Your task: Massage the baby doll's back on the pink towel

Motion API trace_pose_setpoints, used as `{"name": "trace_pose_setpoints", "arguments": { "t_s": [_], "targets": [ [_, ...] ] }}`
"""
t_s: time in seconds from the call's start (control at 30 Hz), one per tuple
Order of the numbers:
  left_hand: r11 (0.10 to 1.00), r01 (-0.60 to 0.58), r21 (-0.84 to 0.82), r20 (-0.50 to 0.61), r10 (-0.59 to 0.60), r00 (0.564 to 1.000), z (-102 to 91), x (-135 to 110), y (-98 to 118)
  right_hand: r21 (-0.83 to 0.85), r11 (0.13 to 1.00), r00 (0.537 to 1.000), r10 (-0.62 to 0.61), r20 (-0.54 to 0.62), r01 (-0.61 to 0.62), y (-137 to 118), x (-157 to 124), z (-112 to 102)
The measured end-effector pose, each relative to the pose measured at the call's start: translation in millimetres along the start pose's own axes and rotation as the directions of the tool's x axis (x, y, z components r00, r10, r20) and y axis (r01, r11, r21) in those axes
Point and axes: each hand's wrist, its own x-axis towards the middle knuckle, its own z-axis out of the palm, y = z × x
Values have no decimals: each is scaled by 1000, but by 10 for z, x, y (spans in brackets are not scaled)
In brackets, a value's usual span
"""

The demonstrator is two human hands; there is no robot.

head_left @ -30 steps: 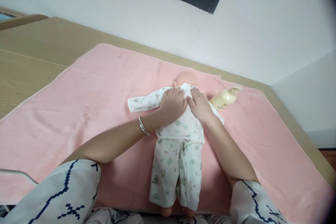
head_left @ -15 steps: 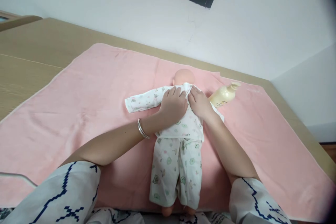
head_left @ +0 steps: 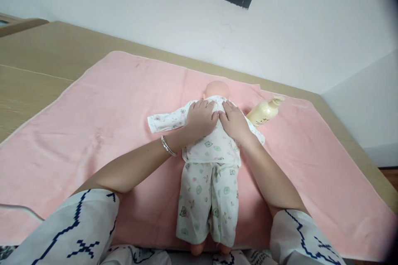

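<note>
A baby doll lies on a pink blanket, its head away from me and its feet at the near edge. It wears a white printed long-sleeved top and matching trousers. My left hand rests flat on the left side of the top's upper part, fingers extended. On the right side, my right hand lies flat too, its thumb close to the left thumb. One sleeve stretches out to the left; the other is partly hidden by my right arm.
A pale yellow pump bottle lies tilted on the blanket right of the doll. The blanket covers part of a wooden table that meets a white wall. A white cable runs in at the left.
My hands have shifted slightly apart and outward on the top. The cloth near the collar, bunched before, now lies flatter between them. The doll and bottle stay in place.
</note>
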Motion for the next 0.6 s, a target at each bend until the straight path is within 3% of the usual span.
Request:
{"name": "trace_pose_setpoints", "arguments": {
  "t_s": [0.17,0.4,0.6],
  "targets": [
    [1000,7,8,3,-7,1000,-6,0,3,3,1000,1000,5,3,-5,21,13,44],
    [999,-13,42,9,13,1000,-97,-60,125,63,998,1000,7,-3,-7,8,-7,-69],
    [1000,15,-11,5,-15,1000,-80,3,47,81,997,999,8,-35,-5,6,-18,-112]
  ]
}}
